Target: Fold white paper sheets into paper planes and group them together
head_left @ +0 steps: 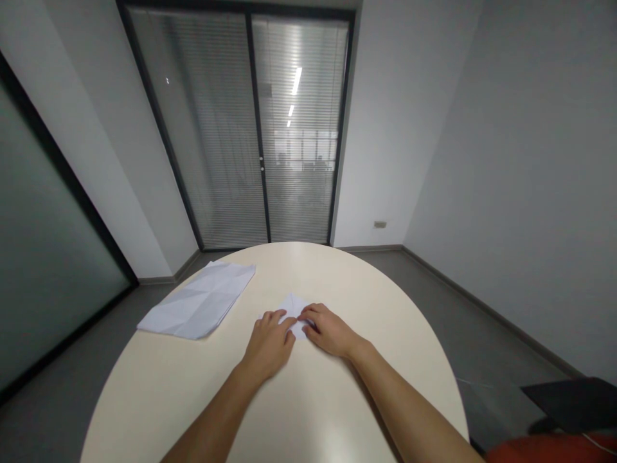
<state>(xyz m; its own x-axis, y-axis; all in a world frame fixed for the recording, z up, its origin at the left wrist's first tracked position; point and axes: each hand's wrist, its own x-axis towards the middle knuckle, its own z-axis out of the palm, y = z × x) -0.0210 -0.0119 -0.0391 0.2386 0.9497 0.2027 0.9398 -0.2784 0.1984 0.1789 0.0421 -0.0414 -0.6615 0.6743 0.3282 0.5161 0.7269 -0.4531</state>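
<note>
One small, white, folded paper sheet (292, 301) lies between curled left hand (270, 339) and right hand (331, 330), both touching; pinch unclear.

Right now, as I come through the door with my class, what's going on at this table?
A person is working with both bare hands on a small piece of white paper at a pale table. The left hand is at its left side and the right hand at its right, with the fingertips close together over it. Larger creased white paper lies farther left, apart from the hands.
</note>
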